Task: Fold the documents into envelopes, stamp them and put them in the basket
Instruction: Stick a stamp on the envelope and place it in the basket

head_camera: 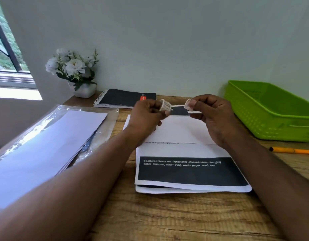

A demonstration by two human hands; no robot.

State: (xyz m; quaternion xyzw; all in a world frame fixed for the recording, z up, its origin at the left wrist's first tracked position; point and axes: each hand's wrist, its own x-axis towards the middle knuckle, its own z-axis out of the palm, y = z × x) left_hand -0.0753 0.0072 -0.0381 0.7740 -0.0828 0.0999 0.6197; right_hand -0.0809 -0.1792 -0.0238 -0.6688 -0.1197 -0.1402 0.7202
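Stamp roll (165,105) pinched in left hand (146,115) fingers, peeled stamp (188,103) pinched in right hand (213,117) fingers.

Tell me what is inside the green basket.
The visible interior of the green basket shows only bare plastic, no envelopes. Its near wall hides part of the floor, and the right end is out of frame.

basket (272,122) is sitting right of documents (192,171); envelopes (46,145) are lying left; notebook (124,99) is lying behind.
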